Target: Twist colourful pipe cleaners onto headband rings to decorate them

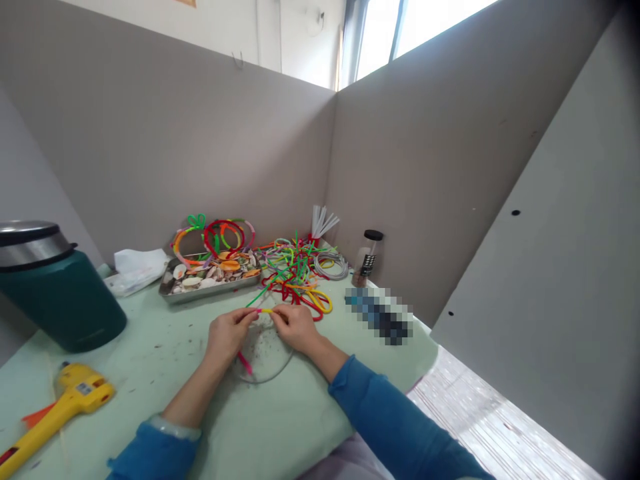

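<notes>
A thin grey hoop point(267, 381) is held up just over the table, its near side hanging toward me. Pink pipe cleaner point(245, 363) covers part of its left side. At the top, my left hand point(226, 333) is closed, thumb and fingers pinching the hoop beside a pink bit. My right hand point(299, 327) is closed too, its fingertips pinching a yellow pipe cleaner point(267, 311) that spans the short gap between the hands along the hoop. The fingers hide how the yellow piece is fixed.
Behind the hands lies a tangle of coloured pipe cleaners point(295, 267) with coiled grey wire point(334, 265). A metal tray point(210, 291) holds shells and finished hoops. A yellow glue gun point(83, 390) and green bottle point(60, 300) stand left. A black-capped jar point(367, 260) is right.
</notes>
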{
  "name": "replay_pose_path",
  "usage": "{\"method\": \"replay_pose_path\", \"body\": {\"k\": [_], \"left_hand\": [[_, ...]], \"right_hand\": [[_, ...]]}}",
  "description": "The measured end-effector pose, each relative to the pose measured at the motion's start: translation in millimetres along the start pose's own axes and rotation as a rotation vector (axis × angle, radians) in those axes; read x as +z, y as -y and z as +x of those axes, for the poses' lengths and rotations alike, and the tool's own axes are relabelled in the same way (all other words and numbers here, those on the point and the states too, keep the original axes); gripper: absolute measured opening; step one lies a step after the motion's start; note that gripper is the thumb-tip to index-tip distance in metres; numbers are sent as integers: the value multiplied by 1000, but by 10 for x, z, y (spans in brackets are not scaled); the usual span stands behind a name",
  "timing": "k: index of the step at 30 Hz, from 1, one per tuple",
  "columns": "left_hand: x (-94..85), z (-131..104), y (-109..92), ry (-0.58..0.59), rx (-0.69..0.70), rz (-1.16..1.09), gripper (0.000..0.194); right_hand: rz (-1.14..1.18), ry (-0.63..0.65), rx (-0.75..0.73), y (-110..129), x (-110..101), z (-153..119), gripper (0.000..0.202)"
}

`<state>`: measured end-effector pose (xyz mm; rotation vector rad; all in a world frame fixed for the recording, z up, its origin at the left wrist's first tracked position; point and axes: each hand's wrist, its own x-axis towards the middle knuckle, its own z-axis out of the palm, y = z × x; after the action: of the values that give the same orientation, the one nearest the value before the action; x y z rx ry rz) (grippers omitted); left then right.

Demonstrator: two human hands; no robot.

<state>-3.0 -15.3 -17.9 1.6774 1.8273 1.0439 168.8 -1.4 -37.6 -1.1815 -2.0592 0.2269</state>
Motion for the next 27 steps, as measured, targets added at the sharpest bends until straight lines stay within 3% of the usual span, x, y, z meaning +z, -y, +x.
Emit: {"method": "replay_pose_path", "body": {"k": [3, 8, 16, 23, 27], "left_hand": [[8, -21, -18, -85, 53, 78, 29], [21, -17, 36, -166, 278, 80, 26], [-11, 32, 92, 57, 180, 211, 29], [45, 23, 94, 152, 238, 256, 24], [89, 15, 85, 108, 204, 166, 19]], "right_hand": [[43, -10, 19, 2, -1, 7, 22], [109, -9, 41, 8, -8, 14, 24], [24, 84, 52, -5, 10, 12, 20], [65, 119, 27, -13, 20, 9, 23], [83, 111, 16, -21, 27, 9, 21]]}}
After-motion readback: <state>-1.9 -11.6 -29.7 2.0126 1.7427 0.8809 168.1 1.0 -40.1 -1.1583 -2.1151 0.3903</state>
